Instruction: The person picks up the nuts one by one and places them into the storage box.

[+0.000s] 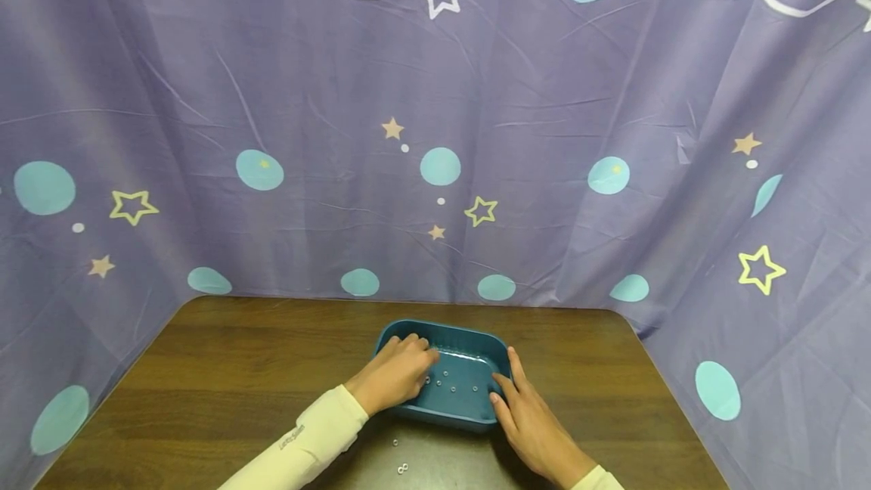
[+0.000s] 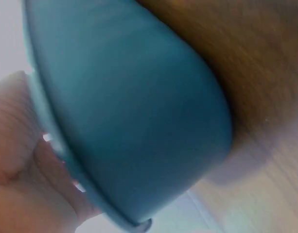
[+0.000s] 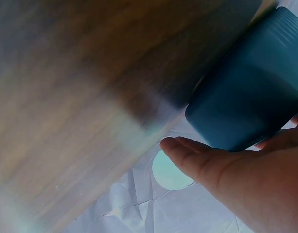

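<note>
A teal rectangular bin [image 1: 469,416] sits on the wooden table, with several small silvery rings [image 1: 453,389] on its floor. My left hand [image 1: 398,373] reaches over the bin's left side, its fingers bent down inside; the fingertips are hidden, so anything between them cannot be made out. In the left wrist view, that hand [image 2: 15,145] is beside the rim. My right hand [image 1: 534,422] holds the right wall, some fingers over the rim and one stretched along the outside. The right wrist view shows this hand [image 3: 251,179] against the bin's outer wall [image 3: 246,92].
A few more small rings [image 1: 403,468] lie on the table [image 1: 272,369] in front of the bin. A purple curtain [image 1: 327,195] with stars and blue spots hangs behind the table and along its sides.
</note>
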Available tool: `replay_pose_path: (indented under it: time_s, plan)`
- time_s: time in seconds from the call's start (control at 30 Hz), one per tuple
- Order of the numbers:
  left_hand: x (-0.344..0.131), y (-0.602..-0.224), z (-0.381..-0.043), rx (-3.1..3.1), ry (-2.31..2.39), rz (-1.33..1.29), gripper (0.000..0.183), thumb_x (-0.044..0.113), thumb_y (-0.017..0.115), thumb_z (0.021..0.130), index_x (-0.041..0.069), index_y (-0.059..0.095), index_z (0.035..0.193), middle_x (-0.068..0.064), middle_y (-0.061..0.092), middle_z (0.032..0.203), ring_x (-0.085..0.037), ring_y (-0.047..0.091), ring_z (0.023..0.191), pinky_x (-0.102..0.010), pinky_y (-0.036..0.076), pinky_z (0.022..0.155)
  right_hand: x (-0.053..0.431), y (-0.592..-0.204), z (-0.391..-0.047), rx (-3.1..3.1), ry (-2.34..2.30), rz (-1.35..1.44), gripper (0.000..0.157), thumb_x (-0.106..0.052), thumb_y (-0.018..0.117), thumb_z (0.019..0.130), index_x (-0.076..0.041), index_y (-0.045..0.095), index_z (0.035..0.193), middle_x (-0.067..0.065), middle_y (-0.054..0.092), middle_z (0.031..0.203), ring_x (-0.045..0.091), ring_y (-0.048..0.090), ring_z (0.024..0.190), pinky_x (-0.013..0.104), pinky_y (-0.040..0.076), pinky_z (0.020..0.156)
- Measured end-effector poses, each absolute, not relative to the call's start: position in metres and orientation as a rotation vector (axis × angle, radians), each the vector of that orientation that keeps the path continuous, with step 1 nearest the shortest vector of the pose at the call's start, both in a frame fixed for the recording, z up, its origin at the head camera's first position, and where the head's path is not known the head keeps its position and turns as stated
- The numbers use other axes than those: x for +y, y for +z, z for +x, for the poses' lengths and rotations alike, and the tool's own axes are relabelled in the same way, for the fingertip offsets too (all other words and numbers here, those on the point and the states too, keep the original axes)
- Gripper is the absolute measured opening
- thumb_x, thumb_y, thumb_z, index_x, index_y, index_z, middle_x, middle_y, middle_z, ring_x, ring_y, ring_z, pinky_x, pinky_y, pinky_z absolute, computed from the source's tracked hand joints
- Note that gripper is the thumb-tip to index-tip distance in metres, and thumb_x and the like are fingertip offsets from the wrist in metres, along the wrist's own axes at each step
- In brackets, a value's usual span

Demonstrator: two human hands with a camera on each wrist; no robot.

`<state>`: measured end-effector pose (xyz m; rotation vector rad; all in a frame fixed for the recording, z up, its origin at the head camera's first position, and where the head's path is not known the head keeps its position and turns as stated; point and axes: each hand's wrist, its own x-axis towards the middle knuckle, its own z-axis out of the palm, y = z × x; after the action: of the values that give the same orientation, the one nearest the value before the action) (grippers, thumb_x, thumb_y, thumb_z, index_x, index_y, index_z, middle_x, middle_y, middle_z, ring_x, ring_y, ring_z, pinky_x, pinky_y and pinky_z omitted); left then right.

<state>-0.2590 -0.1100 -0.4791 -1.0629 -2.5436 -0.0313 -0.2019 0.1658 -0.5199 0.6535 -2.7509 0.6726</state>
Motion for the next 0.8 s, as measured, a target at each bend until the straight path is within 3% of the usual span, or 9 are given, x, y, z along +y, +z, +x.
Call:
replay_pose_path:
  time_s: [0.47, 0.8]
  plan:
    - [-0.124, -0.460, -0.208, -2.391, -0.052, -1.052, 0.018, 0.015, 0.075, 0.080, 0.022, 0.069, 0.094, 0.008, 0.059, 0.082, -0.014, 0.053, 0.076, -0.027, 0.033, 0.058, 0.168, -0.519, -0.202, -2.732, 0.685, 0.683, 0.046, -0.035, 0.044, 0.108, -0.001, 0.058, 0.137, 0.016, 0.008, 0.168, 0.038, 0.050, 0.133, 0.051, 0.045, 0.104]
    - [-0.137, -0.453, -0.177, -2.413, -0.110, -1.047, 0.025, 0.014, 0.078, 0.080, 0.021, 0.069, 0.102, 0.009, 0.057, 0.085, -0.012, 0.050, 0.079, -0.027, 0.037, 0.064, 0.168, -0.520, -0.201, -2.730, 0.678, 0.683, 0.047, -0.036, 0.042, 0.108, -0.002, 0.058, 0.137, 0.017, 0.009, 0.167, 0.038, 0.050, 0.133, 0.050, 0.045, 0.104]
